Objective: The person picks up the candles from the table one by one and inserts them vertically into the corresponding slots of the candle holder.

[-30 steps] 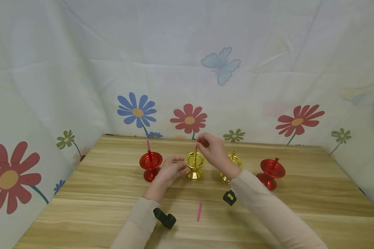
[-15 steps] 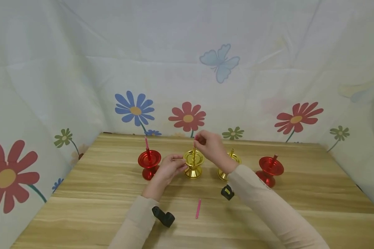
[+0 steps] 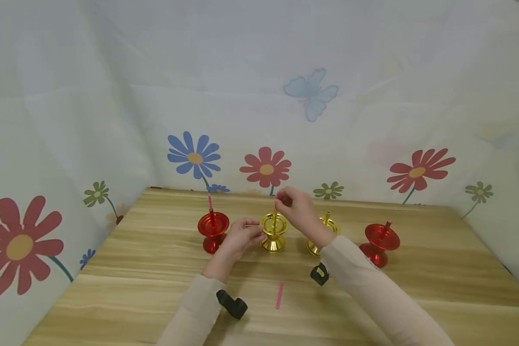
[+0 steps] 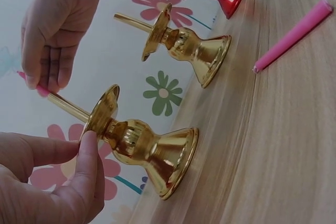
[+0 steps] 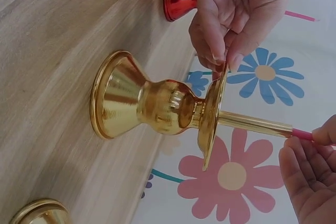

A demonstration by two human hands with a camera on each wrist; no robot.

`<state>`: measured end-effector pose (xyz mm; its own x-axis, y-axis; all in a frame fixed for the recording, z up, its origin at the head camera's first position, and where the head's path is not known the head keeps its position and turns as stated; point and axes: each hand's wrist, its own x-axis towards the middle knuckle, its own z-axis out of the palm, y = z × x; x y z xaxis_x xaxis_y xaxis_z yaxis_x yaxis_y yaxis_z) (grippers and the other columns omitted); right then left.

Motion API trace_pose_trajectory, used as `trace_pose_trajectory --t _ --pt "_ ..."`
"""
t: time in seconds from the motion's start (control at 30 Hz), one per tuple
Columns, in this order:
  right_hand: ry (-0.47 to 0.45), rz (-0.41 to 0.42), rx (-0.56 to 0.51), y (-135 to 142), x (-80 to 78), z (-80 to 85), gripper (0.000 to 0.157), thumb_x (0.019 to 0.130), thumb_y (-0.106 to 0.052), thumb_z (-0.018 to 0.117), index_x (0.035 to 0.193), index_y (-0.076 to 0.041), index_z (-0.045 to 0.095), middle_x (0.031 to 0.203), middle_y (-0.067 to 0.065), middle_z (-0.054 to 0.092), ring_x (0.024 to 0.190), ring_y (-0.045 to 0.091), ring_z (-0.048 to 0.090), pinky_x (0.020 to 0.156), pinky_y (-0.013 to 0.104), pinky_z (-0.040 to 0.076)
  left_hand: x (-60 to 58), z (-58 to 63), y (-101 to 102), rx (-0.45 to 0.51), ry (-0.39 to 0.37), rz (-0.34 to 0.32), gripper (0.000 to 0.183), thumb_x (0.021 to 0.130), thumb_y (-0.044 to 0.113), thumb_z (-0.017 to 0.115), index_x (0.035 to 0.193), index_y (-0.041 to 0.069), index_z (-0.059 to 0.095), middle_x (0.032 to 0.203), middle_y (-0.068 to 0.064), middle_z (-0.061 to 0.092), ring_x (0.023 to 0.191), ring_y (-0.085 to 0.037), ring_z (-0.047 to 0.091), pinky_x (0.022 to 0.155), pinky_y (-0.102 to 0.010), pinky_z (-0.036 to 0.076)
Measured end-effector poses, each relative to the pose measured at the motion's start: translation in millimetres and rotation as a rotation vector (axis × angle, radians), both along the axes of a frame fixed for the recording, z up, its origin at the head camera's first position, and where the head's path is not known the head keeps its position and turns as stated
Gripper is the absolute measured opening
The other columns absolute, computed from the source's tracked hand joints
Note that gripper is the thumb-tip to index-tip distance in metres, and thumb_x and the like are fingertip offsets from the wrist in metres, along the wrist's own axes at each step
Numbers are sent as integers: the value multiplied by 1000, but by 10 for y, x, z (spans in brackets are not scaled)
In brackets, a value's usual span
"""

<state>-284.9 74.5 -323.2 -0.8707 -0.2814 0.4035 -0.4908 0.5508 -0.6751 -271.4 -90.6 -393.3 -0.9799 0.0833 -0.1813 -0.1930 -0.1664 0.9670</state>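
Observation:
A gold candle holder [image 3: 273,240] stands upright on the wooden table, its dish and thin tube facing up. My left hand [image 3: 242,235] pinches the rim of its dish between thumb and fingers, plain in the left wrist view. Above the tube, my right hand [image 3: 300,211] pinches a pink candle [image 5: 302,134]; the candle's lower end sits right at the tube's mouth. Much of that candle is hidden behind the right fingers. Another pink candle [image 3: 279,295] lies on the table in front of the gold holder.
Left of the hands stands a red candle holder [image 3: 213,230] with a pink candle upright in its tube. To the right are a second gold holder [image 4: 189,51], partly behind the right wrist, and a red one [image 3: 378,240]. A flowered cloth [image 3: 350,120] hangs behind the table [image 3: 155,250].
The right hand and its candle have sunk slightly toward the tube, and less pink shows above it. The left hand keeps its pinch on the dish rim. The head view has shifted a little.

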Motion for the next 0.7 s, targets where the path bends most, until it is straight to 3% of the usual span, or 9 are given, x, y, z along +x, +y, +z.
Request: trace_pose_trajectory --t 0.27,0.53,0.7 --pt "-9 27 10 79 41 -28 10 89 -4 62 97 1 62 89 13 67 81 23 64 75 35 56 59 49 -7 -71 3 -35 31 92 -3 55 119 -11 44 95 -14 54 78 -15 61 85 -33 56" --pt "-14 -1 -36 219 148 -65 14 88 -3 62 99 5 61 91 16 65 85 27 64 79 39 56 140 80 -37 -140 -2 -67 30 92 2 57 118 -9 47 101 -14 54 87 -24 62 89 -41 54" --pt "-41 -29 -39 310 221 -86 13 88 -4 62 99 3 61 93 15 65 87 26 63 80 38 55 229 131 -47 -248 13 -90 34 89 10 62 116 -5 49 102 -18 58 88 -29 64 83 -40 56"
